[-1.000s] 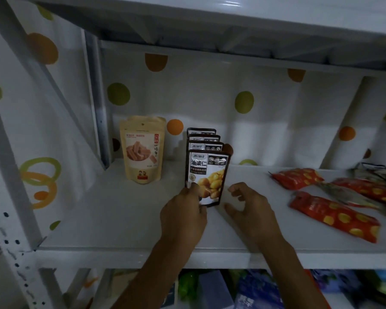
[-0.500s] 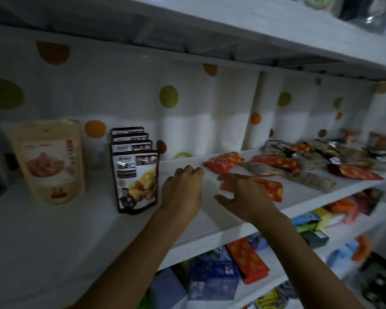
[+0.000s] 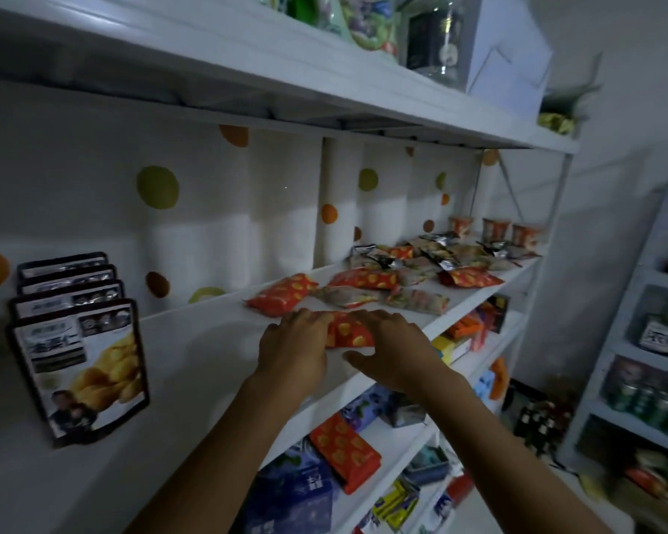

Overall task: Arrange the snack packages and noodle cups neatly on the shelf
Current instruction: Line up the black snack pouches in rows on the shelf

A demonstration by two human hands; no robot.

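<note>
The job is partly done, by my reading. Well to the left of the red pack (image 3: 350, 335) a row of pouches (image 3: 80, 352) stands upright, one behind the other and all facing front, and looks finished. The bare shelf (image 3: 197, 341) between that row and the red pack has yet to be filled.

Most of the work remains. Just behind the red pack lies another orange pack (image 3: 282, 292), flat and askew. Behind and to the right of the red pack a heap of packs (image 3: 421, 267) sprawls in no order, some overlapping. Farther right of the red pack, at the back, the noodle cups (image 3: 494, 229) stand upright; whether they are properly lined up is too small and dim to judge.

The red pack lies flat on the shelf near the front edge, directly between the two grips. The left grip (image 3: 294, 348) lies over the pack's left end with its fingers together and touching the wrapper. Its thumb is hidden, so I cannot tell whether it pinches the pack or only rests on it. The right grip (image 3: 396, 352) covers the pack's right end, its fingers laid over the top and its thumb spread out just beside the near edge. It looks open around the pack, not clamped. This pack seems to be the one in hand, likely bound for the space left of it.
</note>
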